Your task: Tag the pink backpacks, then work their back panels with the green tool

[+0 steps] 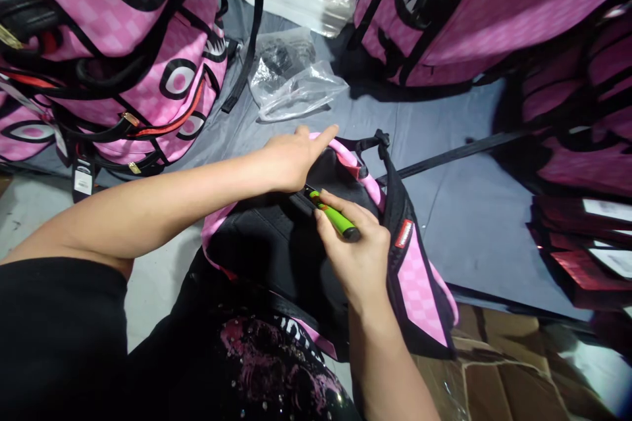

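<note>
A black and pink backpack (pixel 276 243) lies at the near edge of the grey table, its black side facing up. My right hand (pixel 353 237) grips a small green tool (pixel 338 218) with a black end; its dark tip points up and left at the backpack. Just above that tip, my left hand (pixel 296 154) rests on the upper part of the backpack beside the pink piping, thumb side hidden and one finger stretched out to the right. A strap (pixel 395 191) with a red label lies right of my right hand.
Pink backpacks with eye prints (pixel 172 79) are piled at the left, and more pink backpacks (pixel 474 26) lie at the back right. Clear plastic bags (pixel 296 82) sit on the grey table (pixel 454 210). Red packets (pixel 577 243) are at the right, brown cartons (pixel 498 362) below.
</note>
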A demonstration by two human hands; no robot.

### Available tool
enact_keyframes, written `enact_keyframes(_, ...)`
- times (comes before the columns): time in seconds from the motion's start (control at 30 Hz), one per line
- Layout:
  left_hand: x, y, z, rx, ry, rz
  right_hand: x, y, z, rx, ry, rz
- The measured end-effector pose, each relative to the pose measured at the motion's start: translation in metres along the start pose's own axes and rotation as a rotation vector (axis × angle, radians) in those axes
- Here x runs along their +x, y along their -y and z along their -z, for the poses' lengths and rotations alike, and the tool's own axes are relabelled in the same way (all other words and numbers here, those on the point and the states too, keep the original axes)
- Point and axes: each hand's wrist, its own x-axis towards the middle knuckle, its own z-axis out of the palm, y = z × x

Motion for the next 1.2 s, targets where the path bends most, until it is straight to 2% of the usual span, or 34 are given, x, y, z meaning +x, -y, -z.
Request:
enact_keyframes(0.13, 0.0002, 0.0003, -0.0001, 0.007, -0.007, -0.002, 0.0002, -0.0006, -0.0015, 0.023, 0.033, -0.006)
enact_keyframes(0.27, 0.0001, 0.0, 0.0, 0.02, -0.01, -0.009, -0.0001, -0.0009, -0.0032, -0.009, -0.017, -0.001)
enact_keyframes(0.47, 0.0008, -0.0003, -0.0007, 0.023, -0.017, -0.001, 0.001, -0.0029, -0.0019, 0.011, 0.007, 0.034)
enact_keyframes(0.57, 0.0013, 0.0, -0.0011, 0.012, -0.019, 0.009, 0.0017, -0.0036, 0.001, 0.024, 0.064, 0.023)
enact_keyframes(0.93, 0.0025, 0.0017, -0.0024, -0.007, -0.02, -0.015, 0.0026, -0.0009, 0.0032, -0.088, 0.023, 0.066)
enact_keyframes(1.2, 0.0, 0.002, -0.0018, 0.008, -0.041, -0.028, 0.0071, -0.0035, 0.0035, -0.073, 0.066, 0.097)
